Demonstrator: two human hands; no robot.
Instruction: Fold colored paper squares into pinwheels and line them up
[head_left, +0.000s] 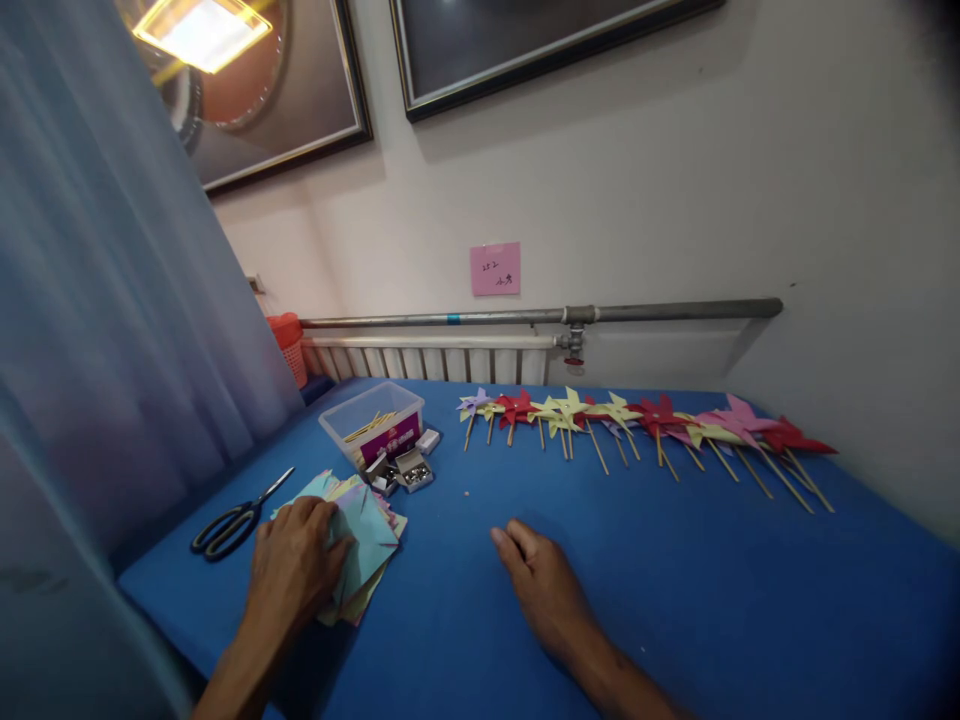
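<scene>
Lower left: left hand (291,565) pressed on paper stack (367,540), grip spread flat, grasping nothing; lower centre: right hand (544,580) flat on blue bench (675,560), grip released, scissors (236,520) beside stack.

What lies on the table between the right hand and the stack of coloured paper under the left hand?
In the head view, only bare blue table lies between the right hand and the paper stack, which the left hand rests on.
</scene>
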